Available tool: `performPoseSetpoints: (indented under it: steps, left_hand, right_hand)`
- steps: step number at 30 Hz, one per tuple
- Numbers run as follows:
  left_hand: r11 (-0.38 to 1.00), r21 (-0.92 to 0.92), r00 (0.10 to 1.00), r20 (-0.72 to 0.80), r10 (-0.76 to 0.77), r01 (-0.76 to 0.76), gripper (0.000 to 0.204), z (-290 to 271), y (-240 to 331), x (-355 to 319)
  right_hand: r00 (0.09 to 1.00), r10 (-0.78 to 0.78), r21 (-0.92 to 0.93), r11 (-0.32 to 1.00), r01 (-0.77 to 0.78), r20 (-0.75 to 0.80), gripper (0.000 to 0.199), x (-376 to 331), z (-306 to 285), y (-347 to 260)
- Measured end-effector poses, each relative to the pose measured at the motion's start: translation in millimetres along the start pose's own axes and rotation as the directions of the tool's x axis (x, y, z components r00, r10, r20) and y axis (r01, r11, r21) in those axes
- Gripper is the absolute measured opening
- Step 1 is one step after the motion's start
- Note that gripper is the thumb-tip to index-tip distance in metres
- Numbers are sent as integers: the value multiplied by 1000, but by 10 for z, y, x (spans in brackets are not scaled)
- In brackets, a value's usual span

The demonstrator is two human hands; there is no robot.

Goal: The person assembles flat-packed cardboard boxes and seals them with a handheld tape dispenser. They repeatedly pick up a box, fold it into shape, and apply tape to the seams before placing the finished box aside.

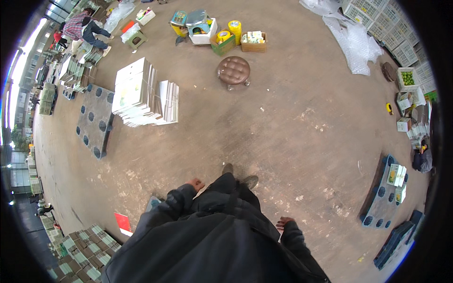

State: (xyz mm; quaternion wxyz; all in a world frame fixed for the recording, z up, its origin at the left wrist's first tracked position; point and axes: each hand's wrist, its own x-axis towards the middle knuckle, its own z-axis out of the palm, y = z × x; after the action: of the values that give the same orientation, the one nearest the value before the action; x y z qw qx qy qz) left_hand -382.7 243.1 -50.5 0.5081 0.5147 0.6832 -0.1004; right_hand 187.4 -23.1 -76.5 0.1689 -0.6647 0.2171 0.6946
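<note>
Two stacks of flattened white cartons [146,94], ahead-left beside a grey pallet [96,118]. Probably stiff, light singly, heavy bundled; best gripped by opposite edges. Printed top, ragged sides. Left hand [196,184] well apart, loosely parted, apparently empty; right hand [284,223] likewise. Brown stool [233,70] beyond.

A packing warehouse, by the look around me: stacked flat cartons [134,92], plastic pallets [94,107], bubble wrap [351,47], tape rolls [234,30], wide bare floor [212,137].
</note>
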Motion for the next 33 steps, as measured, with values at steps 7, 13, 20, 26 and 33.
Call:
performPoseSetpoints:
  steps: [7, 13, 20, 26, 33]
  left_hand:
    - [914, -336, 964, -54, -260, 228, 52, 72, -365, -124]
    - [823, -489, 947, 15, -321, 287, 52, -201, -241, 458]
    - [715, -658, 962, 50, -269, 234, 42, -1122, 187, 1731]
    - [635, -741, 964, 58, -260, 216, 38, -2543, 587, 2209]
    - [653, -708, 938, 40, -343, 269, 42, -3198, 878, 2578]
  right_hand:
    - [940, -328, -375, 887, 271, -97, 48, 70, 455, -1966]
    - [922, -388, -489, 801, 346, 18, 28, -178, 1639, -3063]
    - [991, -134, -540, 835, 107, -10, 26, -664, 2925, -3598]
    - [973, -223, -643, 738, 207, 57, 27, -745, 3828, -4589]
    - [961, -275, -701, 683, 205, 13, 25, -751, 4850, -5908]
